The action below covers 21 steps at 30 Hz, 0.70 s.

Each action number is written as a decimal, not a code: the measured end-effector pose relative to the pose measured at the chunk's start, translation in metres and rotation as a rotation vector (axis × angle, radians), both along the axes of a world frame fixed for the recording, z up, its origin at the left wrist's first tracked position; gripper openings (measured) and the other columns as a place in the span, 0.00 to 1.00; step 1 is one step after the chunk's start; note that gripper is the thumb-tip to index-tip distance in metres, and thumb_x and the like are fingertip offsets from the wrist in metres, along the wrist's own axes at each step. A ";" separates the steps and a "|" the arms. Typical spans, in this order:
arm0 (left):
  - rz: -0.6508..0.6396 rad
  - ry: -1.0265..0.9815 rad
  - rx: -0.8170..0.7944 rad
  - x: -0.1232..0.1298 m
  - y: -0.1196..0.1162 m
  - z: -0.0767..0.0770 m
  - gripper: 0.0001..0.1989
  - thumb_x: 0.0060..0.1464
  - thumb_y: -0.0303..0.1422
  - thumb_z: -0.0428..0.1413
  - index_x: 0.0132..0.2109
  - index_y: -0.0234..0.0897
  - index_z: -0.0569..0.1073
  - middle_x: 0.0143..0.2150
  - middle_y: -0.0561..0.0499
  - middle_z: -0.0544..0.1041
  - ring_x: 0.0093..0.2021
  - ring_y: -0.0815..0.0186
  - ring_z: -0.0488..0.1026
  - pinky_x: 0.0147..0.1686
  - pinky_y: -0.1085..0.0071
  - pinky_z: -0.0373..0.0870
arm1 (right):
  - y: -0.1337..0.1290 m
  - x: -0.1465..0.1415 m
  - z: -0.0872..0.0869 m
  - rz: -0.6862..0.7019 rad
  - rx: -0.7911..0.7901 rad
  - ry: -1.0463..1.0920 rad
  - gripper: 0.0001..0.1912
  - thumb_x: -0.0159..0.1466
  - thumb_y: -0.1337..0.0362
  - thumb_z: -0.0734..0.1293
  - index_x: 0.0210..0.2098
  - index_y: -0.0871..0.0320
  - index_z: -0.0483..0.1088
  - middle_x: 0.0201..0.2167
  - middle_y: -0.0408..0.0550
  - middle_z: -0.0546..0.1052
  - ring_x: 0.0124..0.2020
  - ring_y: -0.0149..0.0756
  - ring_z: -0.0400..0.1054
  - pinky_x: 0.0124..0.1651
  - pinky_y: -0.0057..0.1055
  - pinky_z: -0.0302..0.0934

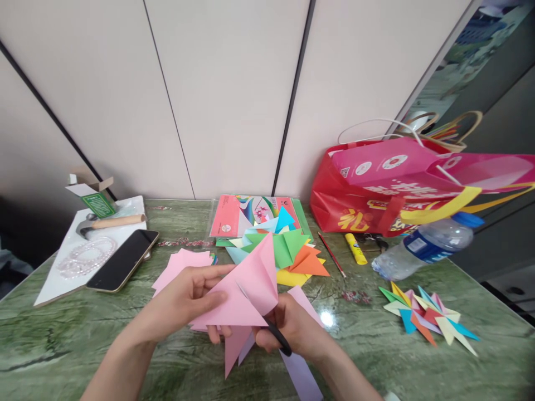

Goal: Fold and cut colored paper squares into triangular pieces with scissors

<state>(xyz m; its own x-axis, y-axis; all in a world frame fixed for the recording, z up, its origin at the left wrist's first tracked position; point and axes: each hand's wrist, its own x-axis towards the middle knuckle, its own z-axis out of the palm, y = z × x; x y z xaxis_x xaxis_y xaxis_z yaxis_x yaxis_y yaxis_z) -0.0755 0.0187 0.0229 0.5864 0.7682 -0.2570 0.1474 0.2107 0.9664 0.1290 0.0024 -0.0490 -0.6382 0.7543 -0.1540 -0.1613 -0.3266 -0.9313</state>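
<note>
Reference: clock face centred on the worked paper, 12 o'clock toward the wall.

Table (pixel 62 334): green, stone-patterned; supports all items below.

Red bag (pixel 330 189): 2 o'clock, against the wall.

Pile of folded paper pieces (pixel 288 248): just beyond centre, near 1 o'clock. Several colours; folding of these appears complete.

Pink sheet (pixel 259 278): centre, raised above the table between both hands. A fold is present. Cutting is judged partly done: a narrow blade shows at the cut line, and the sheet appears undivided. The rest of this cut is left.

Two pointed paper shapes (pixel 412 309): 4 o'clock, multicoloured; both appear assembled.

Pink paper stack (pixel 179 264): 10 o'clock; the visible top sheet looks unfolded.

Left hand (pixel 188 298): pinching the pink sheet, thumb on top, fingertips beneath.

Right hand (pixel 295 323): curled around the scissors; exact finger placement cannot be told.

Scissors (pixel 279 337): black handle at 5 o'clock, partly hidden.
</note>
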 end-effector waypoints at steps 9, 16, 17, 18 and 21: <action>-0.004 -0.014 -0.010 0.000 -0.001 0.000 0.25 0.56 0.33 0.52 0.61 0.43 0.59 0.29 0.49 0.80 0.23 0.66 0.76 0.23 0.73 0.74 | -0.001 -0.001 0.001 -0.024 0.007 -0.039 0.08 0.44 0.64 0.70 0.20 0.61 0.66 0.14 0.36 0.64 0.16 0.24 0.52 0.19 0.23 0.45; -0.015 -0.013 -0.016 0.001 -0.001 0.002 0.24 0.57 0.33 0.51 0.60 0.42 0.60 0.28 0.49 0.80 0.24 0.66 0.76 0.23 0.73 0.74 | -0.001 -0.001 0.003 -0.049 0.024 -0.076 0.08 0.45 0.65 0.69 0.20 0.60 0.65 0.14 0.37 0.65 0.15 0.24 0.55 0.18 0.22 0.47; -0.017 -0.013 -0.017 0.001 -0.001 0.002 0.24 0.57 0.33 0.51 0.60 0.42 0.60 0.28 0.49 0.80 0.24 0.66 0.76 0.23 0.73 0.73 | -0.001 -0.001 0.003 -0.051 0.025 -0.085 0.08 0.45 0.66 0.69 0.20 0.60 0.65 0.14 0.37 0.65 0.15 0.24 0.55 0.18 0.22 0.47; -0.017 -0.012 -0.016 0.001 -0.001 0.002 0.24 0.57 0.33 0.51 0.60 0.42 0.60 0.28 0.49 0.80 0.24 0.66 0.76 0.23 0.72 0.73 | -0.001 -0.001 0.003 -0.053 0.023 -0.091 0.08 0.45 0.66 0.69 0.20 0.61 0.65 0.14 0.37 0.65 0.15 0.24 0.56 0.17 0.22 0.47; -0.020 -0.007 -0.015 0.000 -0.001 0.001 0.24 0.57 0.33 0.51 0.60 0.42 0.60 0.28 0.49 0.80 0.24 0.66 0.76 0.24 0.72 0.74 | -0.001 -0.001 0.003 -0.053 0.022 -0.096 0.07 0.45 0.66 0.69 0.20 0.61 0.65 0.14 0.38 0.66 0.15 0.24 0.56 0.17 0.21 0.48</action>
<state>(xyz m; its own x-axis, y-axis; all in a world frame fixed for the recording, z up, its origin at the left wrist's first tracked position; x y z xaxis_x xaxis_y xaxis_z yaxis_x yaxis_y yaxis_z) -0.0753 0.0178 0.0242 0.6036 0.7522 -0.2643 0.1456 0.2219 0.9641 0.1283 0.0013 -0.0465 -0.5804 0.7905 -0.1957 -0.0875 -0.2994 -0.9501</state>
